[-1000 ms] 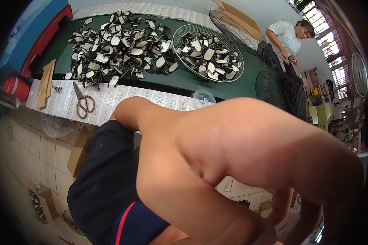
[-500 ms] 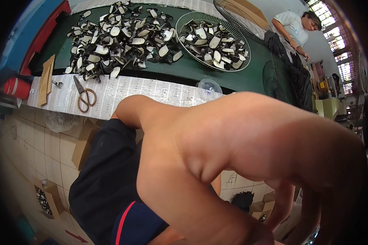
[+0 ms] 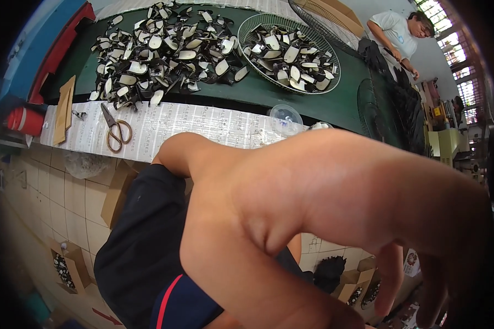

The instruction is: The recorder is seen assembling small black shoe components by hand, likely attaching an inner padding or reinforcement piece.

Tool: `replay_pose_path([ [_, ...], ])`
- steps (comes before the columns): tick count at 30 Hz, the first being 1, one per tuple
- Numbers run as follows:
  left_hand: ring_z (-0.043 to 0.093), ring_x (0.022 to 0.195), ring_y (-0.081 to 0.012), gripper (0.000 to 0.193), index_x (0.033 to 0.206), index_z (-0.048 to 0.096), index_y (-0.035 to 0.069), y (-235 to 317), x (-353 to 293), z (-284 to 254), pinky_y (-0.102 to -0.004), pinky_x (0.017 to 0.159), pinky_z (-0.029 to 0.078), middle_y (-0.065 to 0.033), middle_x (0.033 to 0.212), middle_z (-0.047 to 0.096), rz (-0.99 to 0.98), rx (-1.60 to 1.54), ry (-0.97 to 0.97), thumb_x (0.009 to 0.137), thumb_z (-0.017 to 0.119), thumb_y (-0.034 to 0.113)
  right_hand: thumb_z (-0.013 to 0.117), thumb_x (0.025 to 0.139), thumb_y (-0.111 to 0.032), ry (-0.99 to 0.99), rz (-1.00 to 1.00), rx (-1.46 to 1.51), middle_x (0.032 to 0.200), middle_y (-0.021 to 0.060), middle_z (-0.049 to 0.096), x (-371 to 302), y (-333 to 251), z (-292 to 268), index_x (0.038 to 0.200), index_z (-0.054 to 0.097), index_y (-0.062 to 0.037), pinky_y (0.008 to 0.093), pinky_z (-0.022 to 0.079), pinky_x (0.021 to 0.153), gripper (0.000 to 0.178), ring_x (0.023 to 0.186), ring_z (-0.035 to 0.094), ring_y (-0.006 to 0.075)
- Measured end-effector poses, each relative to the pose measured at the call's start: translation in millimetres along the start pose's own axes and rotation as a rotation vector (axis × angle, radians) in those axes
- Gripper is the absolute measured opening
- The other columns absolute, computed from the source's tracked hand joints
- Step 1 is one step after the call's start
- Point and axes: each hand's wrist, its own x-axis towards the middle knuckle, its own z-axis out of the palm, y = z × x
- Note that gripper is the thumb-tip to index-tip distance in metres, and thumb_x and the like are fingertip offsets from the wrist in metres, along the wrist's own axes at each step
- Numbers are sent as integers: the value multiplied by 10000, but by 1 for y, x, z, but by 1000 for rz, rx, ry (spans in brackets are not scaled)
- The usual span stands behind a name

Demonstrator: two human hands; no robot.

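My left hand [image 3: 335, 186] is raised very close in front of me and covers much of the middle and right. Its elbow [image 3: 173, 151] is at the near edge of the table. The fingers [image 3: 389, 279] bend downward at the right with gaps between them, and the thumb side runs toward the lower edge. Nothing shows in the fingers, though the far right part is dark. My right hand is out of view. Nearest beyond the arm are a clear plastic tub [image 3: 285, 116] and scissors [image 3: 116, 129] with brown handles, lying on the table's pale covering.
Many small black pieces with pale tongue-shaped faces [image 3: 170, 60] heap on the green table [image 3: 280, 103]. More fill a wire basket [image 3: 339, 68], beside dark fan guards [image 3: 372, 109]. A red container [image 3: 24, 122] stands left. Cardboard boxes [image 3: 81, 268] are on the floor. Another person [image 3: 395, 35] works back right.
My left hand's fingers show more separately and have shifted slightly. The tub and a small white thing behind the arm show a little more. The view has shifted slightly.
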Motion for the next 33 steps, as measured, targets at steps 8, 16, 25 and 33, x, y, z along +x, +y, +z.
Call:
replay_pose_path([
  [8, 615, 970, -321, 328, 1121, 522, -35, -10, -1, -3, -350, 779, 510, -217, 1071, 612, -10, -7, 17, 877, 582, 175, 533, 955, -152, -15, -1, -2, 925, 34, 598, 2, 1, -3, 1075, 590, -44, 316, 466, 743, 171, 819, 543, 147],
  [16, 549, 1138, -209, 330, 1198, 525, -5, -42, -65, -61, -340, 954, 447, -150, 1214, 582, -484, 773, 491, 884, 568, 87, 529, 958, -163, -58, -35, -6, 1020, 69, 609, 3, 2, -9, 1080, 576, -46, 326, 470, 817, 176, 890, 560, 162],
  [25, 611, 924, -295, 386, 1160, 545, -1, -77, -218, -183, -368, 813, 486, -153, 1111, 607, -957, 1815, 535, 853, 623, 219, 527, 958, -153, 0, 30, -58, 1001, 104, 641, 0, -5, 4, 1034, 578, -34, 315, 498, 755, 150, 848, 607, 177],
  [33, 623, 799, -329, 158, 943, 659, 50, -97, -216, -211, -421, 684, 499, -115, 919, 619, -750, 2032, 539, 867, 579, 163, 538, 953, -167, -1, -1, 14, 944, 60, 628, -5, -6, 9, 998, 577, -53, 320, 490, 738, 128, 829, 597, 167],
])
